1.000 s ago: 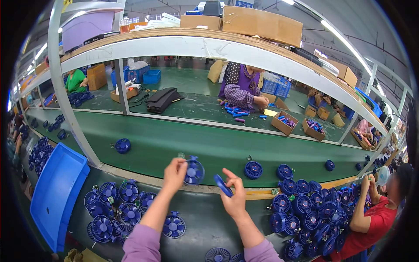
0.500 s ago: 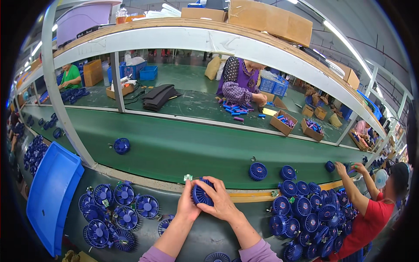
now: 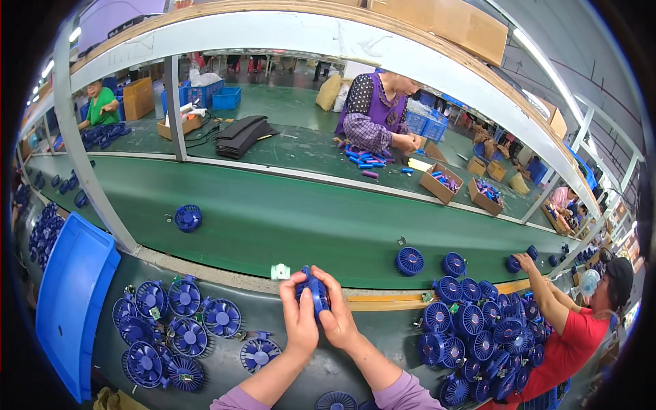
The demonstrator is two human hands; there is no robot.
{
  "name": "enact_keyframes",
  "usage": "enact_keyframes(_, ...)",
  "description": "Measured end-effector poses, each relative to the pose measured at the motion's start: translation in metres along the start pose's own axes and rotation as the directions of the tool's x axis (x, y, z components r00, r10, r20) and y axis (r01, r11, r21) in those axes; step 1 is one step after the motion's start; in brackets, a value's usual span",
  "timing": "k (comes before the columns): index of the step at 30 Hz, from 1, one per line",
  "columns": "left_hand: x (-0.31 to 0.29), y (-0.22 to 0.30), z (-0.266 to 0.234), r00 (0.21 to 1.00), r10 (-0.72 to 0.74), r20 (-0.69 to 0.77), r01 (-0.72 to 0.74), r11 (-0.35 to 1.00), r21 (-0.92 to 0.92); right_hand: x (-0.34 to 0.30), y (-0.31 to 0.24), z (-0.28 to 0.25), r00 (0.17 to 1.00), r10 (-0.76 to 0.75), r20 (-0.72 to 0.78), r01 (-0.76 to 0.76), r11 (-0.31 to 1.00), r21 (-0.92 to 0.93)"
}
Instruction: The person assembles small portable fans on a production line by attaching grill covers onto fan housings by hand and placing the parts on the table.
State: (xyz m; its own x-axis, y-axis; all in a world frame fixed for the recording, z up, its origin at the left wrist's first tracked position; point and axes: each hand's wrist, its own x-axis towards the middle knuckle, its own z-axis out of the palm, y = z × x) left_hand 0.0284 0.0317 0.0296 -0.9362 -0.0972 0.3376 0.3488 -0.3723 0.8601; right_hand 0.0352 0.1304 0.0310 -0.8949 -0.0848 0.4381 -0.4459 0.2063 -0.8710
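Between both palms I hold a dark blue round fan head (image 3: 313,292), turned nearly edge-on. My left hand (image 3: 299,321) is closed on its left side, thumb along the near face. My right hand (image 3: 337,316) wraps the other side, and its fingers hide part of the rim. A small pale green circuit board (image 3: 280,272) sticks out just beyond my left fingertips; what joins it to the fan head is hidden. Left of my forearms lies a group of fan heads with blades showing (image 3: 189,336). One more fan (image 3: 260,352) rests closer to my left wrist.
A green conveyor belt (image 3: 287,236) runs across beyond the bench, with scattered fan heads on it. Many caged fan heads (image 3: 471,321) are piled at right beside a co-worker in red (image 3: 570,352). An empty blue tray (image 3: 68,301) leans at left. Metal posts (image 3: 102,171) hold an overhead shelf.
My hands have turned the fan head from facing upward to edge-on, and the left thumb now lies across it. The co-worker in red has moved a hand along the belt. The view has shifted slightly.
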Motion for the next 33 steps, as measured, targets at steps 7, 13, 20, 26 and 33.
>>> enact_keyframes(7, -0.002, 0.008, 0.002, 0.995, -0.098, -0.030, 0.093, 0.987, -0.131, 0.001, 0.010, 0.001, 0.993, -0.121, -0.008, 0.121, 0.992, 0.027)
enact_keyframes(13, -0.005, 0.003, 0.004, 0.932, 0.358, 0.048, -0.358, 0.897, 0.258, -0.009, 0.007, 0.010, 0.993, 0.095, -0.066, -0.071, 0.950, 0.305)
enact_keyframes(20, -0.002, -0.003, -0.003, 0.948, 0.294, 0.125, -0.319, 0.871, 0.374, -0.006, 0.003, 0.008, 0.985, 0.174, -0.014, -0.161, 0.935, 0.317)
enact_keyframes(26, 0.003, -0.007, -0.013, 0.970, 0.232, 0.069, -0.241, 0.952, 0.189, -0.005, 0.013, 0.025, 0.998, 0.018, -0.059, -0.002, 0.967, 0.256)
enact_keyframes(33, 0.005, -0.101, -0.070, 0.998, 0.056, -0.036, -0.035, 0.902, 0.430, 0.002, 0.035, 0.029, 0.998, 0.047, -0.041, -0.035, 0.970, 0.242)
